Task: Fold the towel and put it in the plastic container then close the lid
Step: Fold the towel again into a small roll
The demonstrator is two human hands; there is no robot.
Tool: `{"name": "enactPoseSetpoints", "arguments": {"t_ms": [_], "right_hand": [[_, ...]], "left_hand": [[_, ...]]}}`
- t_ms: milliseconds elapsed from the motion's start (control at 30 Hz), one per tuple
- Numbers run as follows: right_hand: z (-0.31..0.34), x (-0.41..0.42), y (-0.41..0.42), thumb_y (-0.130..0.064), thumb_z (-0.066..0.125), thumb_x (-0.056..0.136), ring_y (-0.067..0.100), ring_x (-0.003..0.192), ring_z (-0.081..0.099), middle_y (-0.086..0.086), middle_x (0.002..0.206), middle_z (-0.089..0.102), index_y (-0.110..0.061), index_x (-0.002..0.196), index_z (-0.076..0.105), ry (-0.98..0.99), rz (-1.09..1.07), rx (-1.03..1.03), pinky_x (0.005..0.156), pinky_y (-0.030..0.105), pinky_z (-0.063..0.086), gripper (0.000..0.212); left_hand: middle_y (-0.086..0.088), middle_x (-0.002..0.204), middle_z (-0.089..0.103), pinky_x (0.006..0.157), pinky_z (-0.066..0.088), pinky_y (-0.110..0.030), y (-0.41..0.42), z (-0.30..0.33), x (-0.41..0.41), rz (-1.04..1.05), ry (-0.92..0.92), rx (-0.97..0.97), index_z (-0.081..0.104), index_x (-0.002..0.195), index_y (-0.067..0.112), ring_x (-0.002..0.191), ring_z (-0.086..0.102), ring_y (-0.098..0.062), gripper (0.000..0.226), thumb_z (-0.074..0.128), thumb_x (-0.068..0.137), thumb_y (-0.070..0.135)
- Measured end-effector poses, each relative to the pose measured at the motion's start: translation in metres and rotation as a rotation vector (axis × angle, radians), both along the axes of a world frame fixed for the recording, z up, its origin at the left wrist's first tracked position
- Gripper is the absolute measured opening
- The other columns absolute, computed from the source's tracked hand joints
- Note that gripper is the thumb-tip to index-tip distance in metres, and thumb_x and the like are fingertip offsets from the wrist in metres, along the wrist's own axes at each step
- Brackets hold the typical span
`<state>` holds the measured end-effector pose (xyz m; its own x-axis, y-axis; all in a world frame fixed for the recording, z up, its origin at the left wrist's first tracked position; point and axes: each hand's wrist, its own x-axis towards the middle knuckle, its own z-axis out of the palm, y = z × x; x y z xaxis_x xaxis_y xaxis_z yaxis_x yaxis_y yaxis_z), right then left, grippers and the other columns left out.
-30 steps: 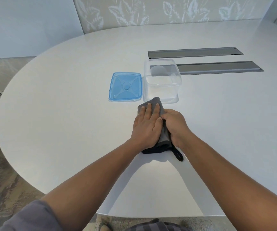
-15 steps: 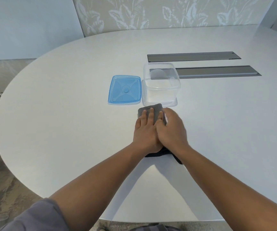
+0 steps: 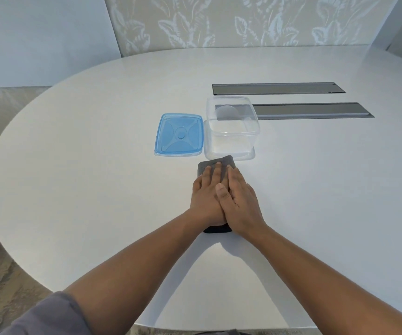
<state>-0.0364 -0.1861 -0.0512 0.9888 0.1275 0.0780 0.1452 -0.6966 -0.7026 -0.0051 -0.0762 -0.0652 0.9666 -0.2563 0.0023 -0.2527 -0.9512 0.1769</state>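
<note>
Both hands lay flat, palms down and fingers extended, on a folded grey towel [image 3: 219,163] on the white table [image 3: 98,165]; neither hand was closed around anything. The left hand [image 3: 207,194] pressed the towel's left portion, its fingertips reaching toward the cloth's far edge. The right hand [image 3: 239,201] lay alongside and partly over the left, its thumb resting across the back of the left hand. The towel was a narrow folded strip running away from the person, with only its far end visible beyond the fingertips and a dark edge showing beneath the heels of the hands. Directly beyond the fingertips stood the clear plastic container [image 3: 232,128], open and with nothing seen inside; the towel's far end lay at the container's near wall, though actual contact could not be confirmed. The blue lid [image 3: 178,134] lay flat on the table beyond and to the left of the hands, just beside the container's left side, and was not fitted. Two dark recessed slots [image 3: 304,111] ran across the table farther out, beyond and to the right of the hands, the nearer one passing behind the container. A grey sleeve [image 3: 50,315] covered the upper left arm.
</note>
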Motion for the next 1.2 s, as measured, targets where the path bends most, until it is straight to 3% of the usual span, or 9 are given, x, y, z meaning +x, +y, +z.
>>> {"name": "enactPoseSetpoints", "arguments": {"t_ms": [233, 300, 400, 467, 667, 967, 1100, 1200], "right_hand": [[-0.007, 0.001, -0.006, -0.074, 0.006, 0.092, 0.013, 0.159, 0.000, 0.000, 0.174, 0.001, -0.015, 0.164, -0.002, -0.016, 0.064, -0.119, 0.128, 0.038, 0.005, 0.094], [-0.008, 0.001, -0.009, -0.079, 0.002, 0.090, 0.014, 0.159, -0.001, 0.001, 0.174, -0.003, -0.014, 0.164, -0.006, -0.006, 0.076, -0.173, 0.128, 0.040, 0.003, 0.099], [-0.008, 0.002, -0.012, -0.086, -0.005, 0.083, 0.012, 0.159, -0.004, 0.001, 0.174, -0.004, -0.015, 0.164, -0.009, 0.027, 0.080, -0.236, 0.128, 0.043, -0.001, 0.107], [-0.009, 0.002, -0.012, -0.087, -0.007, 0.081, 0.011, 0.159, -0.004, 0.000, 0.174, -0.002, -0.017, 0.164, -0.010, 0.029, 0.068, -0.259, 0.128, 0.044, -0.002, 0.108], [-0.012, 0.001, -0.011, -0.089, -0.001, 0.082, 0.011, 0.159, -0.001, 0.002, 0.174, 0.003, -0.015, 0.164, -0.005, -0.026, 0.055, -0.300, 0.128, 0.044, 0.000, 0.111], [-0.012, 0.005, -0.010, -0.090, 0.026, 0.077, 0.010, 0.158, -0.010, 0.001, 0.174, -0.005, -0.013, 0.164, -0.005, 0.026, 0.047, -0.451, 0.127, 0.050, -0.003, 0.121], [-0.013, 0.004, -0.009, -0.092, 0.025, 0.075, 0.011, 0.158, -0.008, 0.001, 0.174, -0.004, -0.016, 0.165, -0.004, 0.024, 0.037, -0.462, 0.126, 0.052, -0.001, 0.121], [-0.015, 0.005, -0.010, -0.094, 0.025, 0.074, 0.013, 0.159, -0.006, 0.003, 0.174, -0.001, -0.020, 0.165, -0.003, 0.013, 0.027, -0.462, 0.126, 0.054, 0.001, 0.121]], "left_hand": [[0.005, 0.170, -0.010, 0.105, 0.031, -0.049, 0.008, 0.008, 0.019, -0.032, -0.064, 0.002, -0.003, 0.160, 0.032, 0.144, 0.019, -0.032, 0.087, 0.038, 0.091, 0.064], [0.007, 0.170, -0.010, 0.108, 0.024, -0.050, 0.008, 0.006, 0.024, -0.074, -0.081, 0.061, -0.004, 0.159, 0.032, 0.146, 0.014, -0.034, 0.088, 0.037, 0.089, 0.066], [0.005, 0.170, -0.009, 0.120, 0.001, -0.050, 0.009, 0.001, 0.030, -0.118, -0.068, 0.107, -0.007, 0.160, 0.029, 0.155, -0.012, -0.034, 0.086, 0.031, 0.092, 0.066], [0.001, 0.171, -0.008, 0.122, -0.004, -0.048, 0.011, -0.001, 0.032, -0.142, -0.039, 0.119, -0.009, 0.161, 0.026, 0.155, -0.014, -0.032, 0.086, 0.027, 0.094, 0.065], [0.005, 0.171, 0.001, 0.123, 0.000, -0.046, 0.012, 0.009, 0.034, -0.107, 0.053, -0.008, -0.004, 0.161, 0.030, 0.156, -0.001, -0.027, 0.071, 0.010, 0.099, 0.061], [0.011, 0.166, 0.022, 0.115, 0.011, -0.051, 0.013, 0.011, 0.050, -0.036, 0.081, -0.042, 0.016, 0.157, 0.044, 0.149, 0.017, -0.023, 0.058, 0.012, 0.100, 0.054], [0.010, 0.165, 0.025, 0.118, 0.014, -0.049, 0.018, 0.002, 0.043, 0.024, 0.005, -0.229, 0.027, 0.155, 0.046, 0.151, 0.014, -0.023, 0.060, 0.022, 0.097, 0.058], [0.003, 0.164, 0.029, 0.121, 0.020, -0.045, 0.023, -0.001, 0.035, 0.099, -0.077, -0.468, 0.043, 0.152, 0.035, 0.151, 0.017, -0.023, 0.058, 0.038, 0.097, 0.052]]}}
